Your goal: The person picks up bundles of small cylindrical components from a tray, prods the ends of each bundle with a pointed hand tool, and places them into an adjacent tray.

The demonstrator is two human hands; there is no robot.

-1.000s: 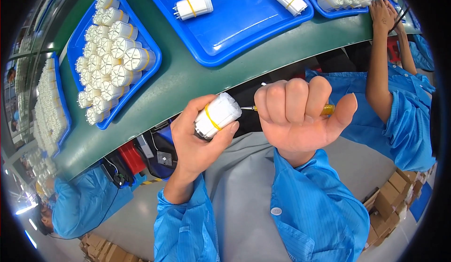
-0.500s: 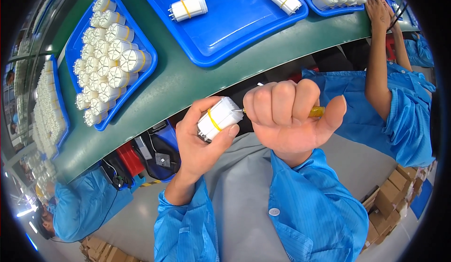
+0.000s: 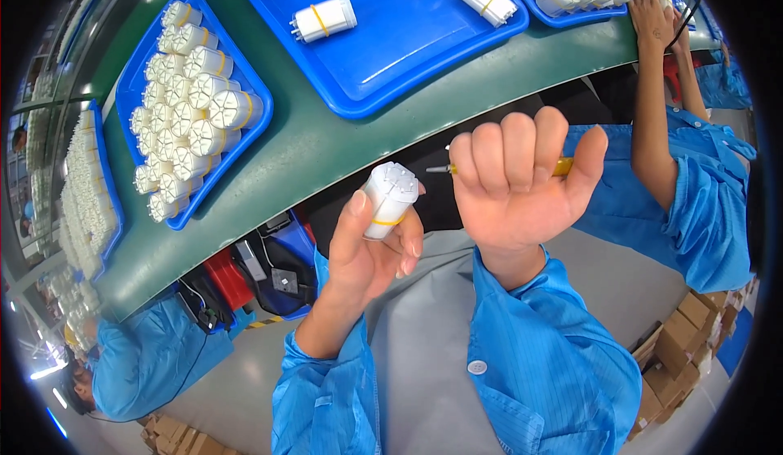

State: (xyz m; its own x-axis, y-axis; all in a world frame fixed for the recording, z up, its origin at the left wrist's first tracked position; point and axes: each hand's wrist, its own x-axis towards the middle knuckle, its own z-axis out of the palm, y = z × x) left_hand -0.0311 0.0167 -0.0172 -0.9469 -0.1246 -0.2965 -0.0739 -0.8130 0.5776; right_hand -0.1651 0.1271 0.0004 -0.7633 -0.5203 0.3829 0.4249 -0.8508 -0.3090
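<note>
The left hand (image 3: 367, 247) is pinching a white cylinder (image 3: 389, 200) upright below the bench (image 3: 310, 141) edge while the right hand (image 3: 518, 186) is clenching a yellow-handled screwdriver (image 3: 563, 166), whose tip, just beside the cylinder, could probably slip off and scratch it.

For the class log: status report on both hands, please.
Left hand closed on white cylinder. Right hand fisted round yellow-handled tool. Nothing between them.

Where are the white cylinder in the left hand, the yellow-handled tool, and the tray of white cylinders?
white cylinder (image 3: 389, 198), head view, on its side wall.
yellow-handled tool (image 3: 563, 166), head view, on the yellow handle.
blue tray (image 3: 124, 100), head view, on its left rim.
</note>
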